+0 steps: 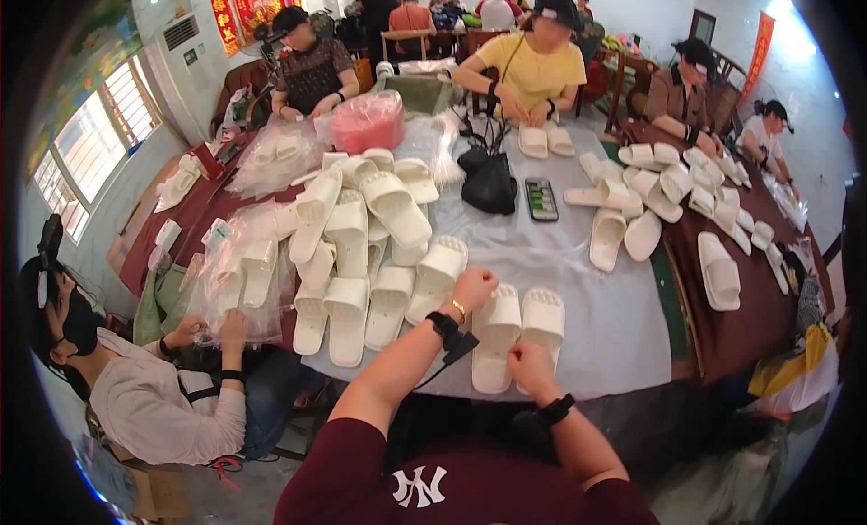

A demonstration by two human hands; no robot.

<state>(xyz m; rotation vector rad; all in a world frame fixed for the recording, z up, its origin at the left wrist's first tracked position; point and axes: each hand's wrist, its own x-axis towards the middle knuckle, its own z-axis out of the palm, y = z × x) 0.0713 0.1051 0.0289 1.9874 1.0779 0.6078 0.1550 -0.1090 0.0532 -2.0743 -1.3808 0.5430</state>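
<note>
A pair of cream slippers lies side by side before me, toes pointing away: the left slipper and the right slipper. Beside the left slipper's toe strap is my left hand, its fingers curled together; what they pinch, if anything, does not show. My right hand is closed over the heel end of the right slipper and hides part of it. Whether it grips anything small cannot be seen. Left of my hands rises a heap of matching slippers, the nearest one close to my left wrist.
A phone and a black bag lie mid-table. More loose slippers spread to the right. A person at the left handles bagged slippers. Across the table, a person in yellow works by another pair; pink plastic sits beyond the heap.
</note>
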